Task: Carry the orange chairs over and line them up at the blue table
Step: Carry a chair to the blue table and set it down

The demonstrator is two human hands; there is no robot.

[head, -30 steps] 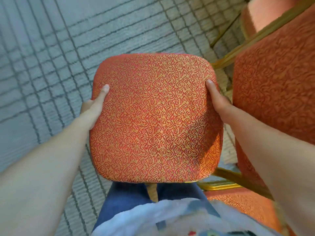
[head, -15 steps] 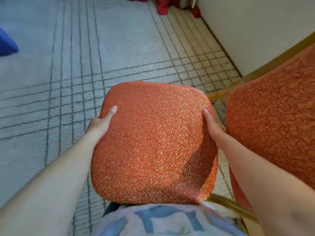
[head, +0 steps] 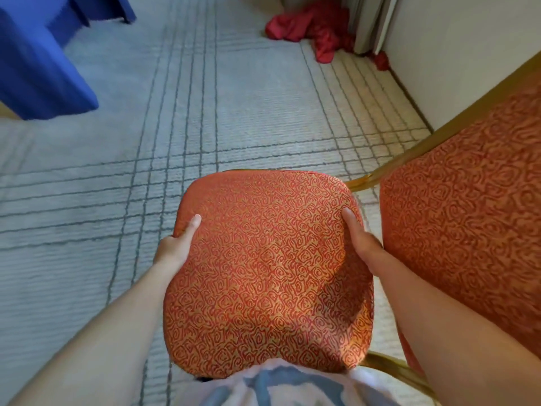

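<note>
I hold an orange chair in front of my body, its patterned seat facing up and its backrest at the right with a gold frame. My left hand grips the seat's left edge, thumb on top and fingers hidden underneath. My right hand grips the seat's right edge the same way. The blue table, draped in blue cloth, stands at the far left across the carpet.
Grey carpet with dark grid lines stretches ahead. A crumpled red cloth lies on the floor at the far wall. A white wall runs along the right side.
The view has swung up and away from the other orange chairs. The carried chair sits lower in the view, and the blue table and red cloth have come into sight.
</note>
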